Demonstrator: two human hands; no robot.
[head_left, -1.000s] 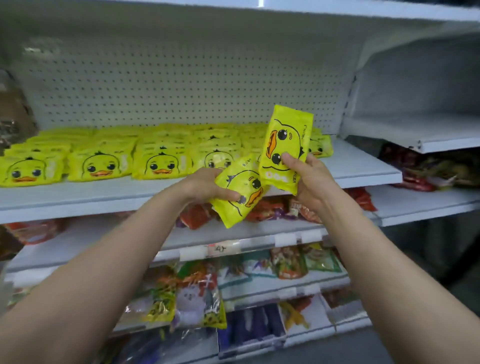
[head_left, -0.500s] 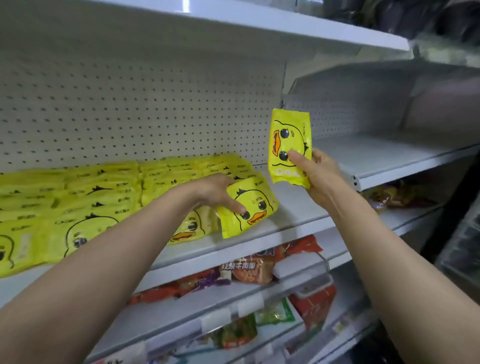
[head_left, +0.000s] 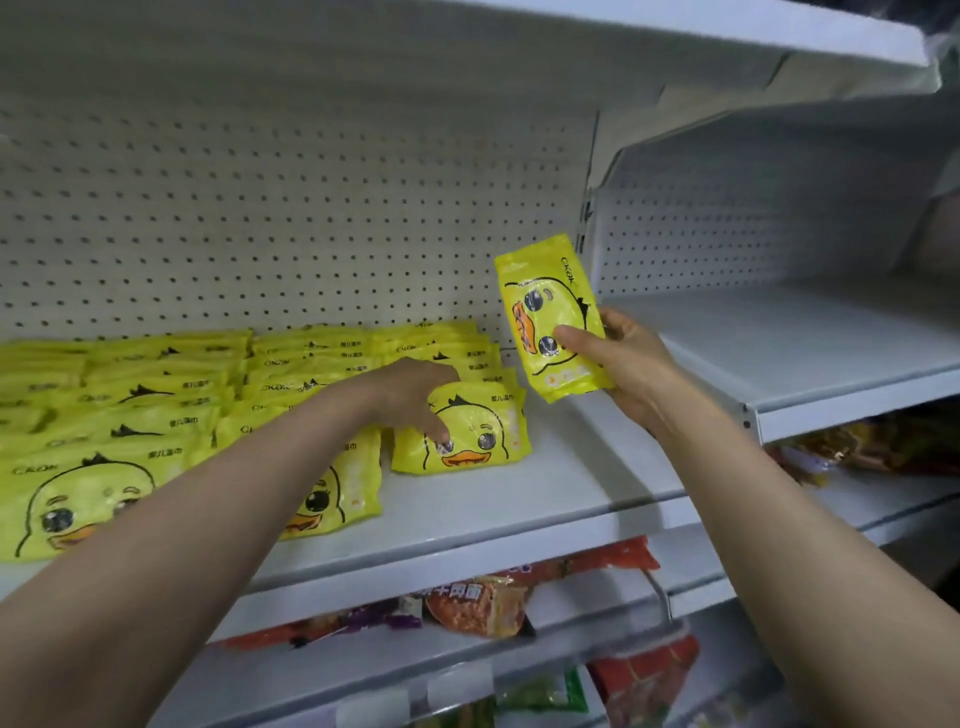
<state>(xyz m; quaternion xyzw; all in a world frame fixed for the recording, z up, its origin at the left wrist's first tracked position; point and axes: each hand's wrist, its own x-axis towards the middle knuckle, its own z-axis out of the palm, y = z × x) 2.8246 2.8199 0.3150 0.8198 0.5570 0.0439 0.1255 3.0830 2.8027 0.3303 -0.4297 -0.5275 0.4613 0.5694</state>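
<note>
Risk: leaning pack (head_left: 462, 431), pinched by left hand (head_left: 415, 397), may slide off shelf (head_left: 571, 467) once released; right hand (head_left: 626, 358) grips second pack (head_left: 545, 312) upright.

One wide-angle view from the person's head, close up to the shelf (head_left: 571, 478); it faces forward and a little down, along both forearms; the left hand (head_left: 415, 395) on the flat packet (head_left: 478, 426) and the right hand (head_left: 628, 364) with the raised packet (head_left: 545, 296) sit mid-frame; the pegboard (head_left: 311, 208) fills the upper left; a lower shelf (head_left: 363, 662) crosses the bottom at a slant
</note>
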